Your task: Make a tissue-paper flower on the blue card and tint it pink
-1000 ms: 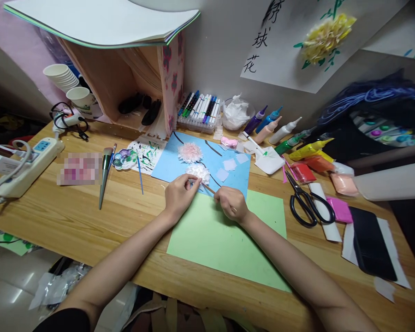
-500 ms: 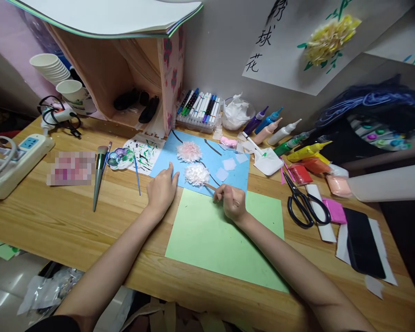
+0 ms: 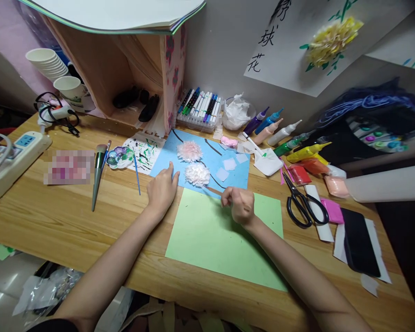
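Note:
My left hand (image 3: 162,188) rests on the lower left edge of the blue paper (image 3: 173,161), its index finger and thumb apart. My right hand (image 3: 241,204) is closed around a thin brown stick (image 3: 215,190) above the green sheet (image 3: 224,249). The stick points left, its far end close to the lower edge of a fluffy white paper flower (image 3: 198,174); I cannot tell whether they touch. A pale pink paper flower (image 3: 189,151) sits just behind it. Dark stem lines and small pale paper squares (image 3: 229,164) are also on the blue paper.
Right of the sheets lie black-handled scissors (image 3: 306,205), a black phone (image 3: 361,242) and clay packets (image 3: 300,175). Paint bottles (image 3: 272,121) and a marker box (image 3: 199,108) line the back. Brushes (image 3: 97,175) and a paint palette (image 3: 119,157) lie to the left.
My right hand has moved to the right, drawing the stick away from the middle of the white flower's lower edge. My left hand stays in place. The view has shifted slightly.

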A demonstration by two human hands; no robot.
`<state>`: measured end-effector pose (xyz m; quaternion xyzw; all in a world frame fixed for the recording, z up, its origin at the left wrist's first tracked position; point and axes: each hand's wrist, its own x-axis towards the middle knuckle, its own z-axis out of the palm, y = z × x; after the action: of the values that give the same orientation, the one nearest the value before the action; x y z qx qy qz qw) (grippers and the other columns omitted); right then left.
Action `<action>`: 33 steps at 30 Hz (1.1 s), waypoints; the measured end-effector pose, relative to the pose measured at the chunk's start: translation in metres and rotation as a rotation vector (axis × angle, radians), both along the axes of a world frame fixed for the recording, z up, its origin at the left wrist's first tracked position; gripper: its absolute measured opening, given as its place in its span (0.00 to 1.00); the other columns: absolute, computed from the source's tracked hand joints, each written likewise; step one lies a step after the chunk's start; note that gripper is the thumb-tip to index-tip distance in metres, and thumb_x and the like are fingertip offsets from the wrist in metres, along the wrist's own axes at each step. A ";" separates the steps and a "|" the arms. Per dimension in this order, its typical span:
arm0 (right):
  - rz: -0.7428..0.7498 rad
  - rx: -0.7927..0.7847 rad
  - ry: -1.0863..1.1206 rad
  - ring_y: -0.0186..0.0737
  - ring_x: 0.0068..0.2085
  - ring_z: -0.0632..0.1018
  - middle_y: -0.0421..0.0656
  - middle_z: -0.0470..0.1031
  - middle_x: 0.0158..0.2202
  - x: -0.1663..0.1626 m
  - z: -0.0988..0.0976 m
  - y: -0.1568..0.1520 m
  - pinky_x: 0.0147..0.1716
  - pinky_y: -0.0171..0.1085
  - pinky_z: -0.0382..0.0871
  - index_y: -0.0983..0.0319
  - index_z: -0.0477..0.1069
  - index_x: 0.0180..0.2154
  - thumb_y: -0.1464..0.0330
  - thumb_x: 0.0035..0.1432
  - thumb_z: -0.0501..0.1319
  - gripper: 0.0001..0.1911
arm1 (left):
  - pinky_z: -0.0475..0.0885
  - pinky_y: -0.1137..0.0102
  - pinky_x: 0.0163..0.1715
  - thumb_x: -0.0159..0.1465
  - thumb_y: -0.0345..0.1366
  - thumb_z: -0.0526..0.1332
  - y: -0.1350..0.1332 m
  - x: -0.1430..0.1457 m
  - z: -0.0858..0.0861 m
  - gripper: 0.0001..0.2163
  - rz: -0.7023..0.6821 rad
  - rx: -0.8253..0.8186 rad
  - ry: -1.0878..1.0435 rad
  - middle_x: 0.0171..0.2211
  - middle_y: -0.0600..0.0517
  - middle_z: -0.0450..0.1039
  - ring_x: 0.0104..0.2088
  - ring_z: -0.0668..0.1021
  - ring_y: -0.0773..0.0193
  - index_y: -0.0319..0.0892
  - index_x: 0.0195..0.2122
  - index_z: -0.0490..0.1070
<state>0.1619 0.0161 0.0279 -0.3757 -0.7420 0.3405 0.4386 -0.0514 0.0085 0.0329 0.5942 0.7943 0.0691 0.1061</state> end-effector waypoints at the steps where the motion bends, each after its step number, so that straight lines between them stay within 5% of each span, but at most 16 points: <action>1: 0.052 0.095 -0.035 0.32 0.18 0.65 0.40 0.65 0.16 0.001 -0.001 -0.003 0.21 0.35 0.59 0.60 0.61 0.18 0.65 0.68 0.41 0.26 | 0.61 0.70 0.27 0.68 0.44 0.47 0.000 0.000 0.000 0.21 -0.001 0.003 -0.004 0.38 0.47 0.76 0.37 0.77 0.57 0.45 0.60 0.61; 7: 0.190 0.400 -0.179 0.34 0.21 0.66 0.41 0.67 0.18 -0.005 -0.008 -0.003 0.24 0.35 0.61 0.60 0.63 0.23 0.71 0.65 0.42 0.20 | 0.61 0.70 0.27 0.68 0.44 0.47 -0.001 0.000 -0.001 0.21 -0.006 0.012 -0.005 0.38 0.47 0.76 0.37 0.77 0.57 0.45 0.59 0.61; 19: 0.138 0.473 -0.293 0.35 0.21 0.66 0.41 0.66 0.17 -0.005 -0.017 0.003 0.23 0.36 0.60 0.60 0.62 0.22 0.72 0.65 0.44 0.19 | 0.62 0.69 0.28 0.68 0.44 0.48 0.000 0.000 -0.001 0.21 0.000 0.008 -0.016 0.38 0.46 0.76 0.38 0.77 0.56 0.45 0.59 0.62; 27: -0.036 0.114 -0.136 0.33 0.19 0.68 0.40 0.65 0.17 -0.011 -0.015 0.001 0.23 0.35 0.62 0.59 0.60 0.19 0.65 0.68 0.40 0.25 | 0.62 0.70 0.29 0.67 0.44 0.48 -0.001 0.000 -0.002 0.21 0.008 0.007 -0.028 0.38 0.47 0.76 0.37 0.76 0.57 0.45 0.59 0.61; 33: -0.073 -0.286 -0.100 0.32 0.16 0.68 0.38 0.63 0.12 -0.024 0.015 0.026 0.19 0.34 0.61 0.60 0.58 0.17 0.55 0.66 0.42 0.29 | 0.61 0.70 0.27 0.68 0.45 0.47 -0.001 -0.001 -0.003 0.22 0.008 0.014 -0.034 0.38 0.47 0.76 0.37 0.77 0.58 0.45 0.60 0.61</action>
<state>0.1383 0.0418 0.0431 -0.4777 -0.6927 0.4074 0.3550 -0.0519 0.0078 0.0302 0.5904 0.7944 0.0851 0.1149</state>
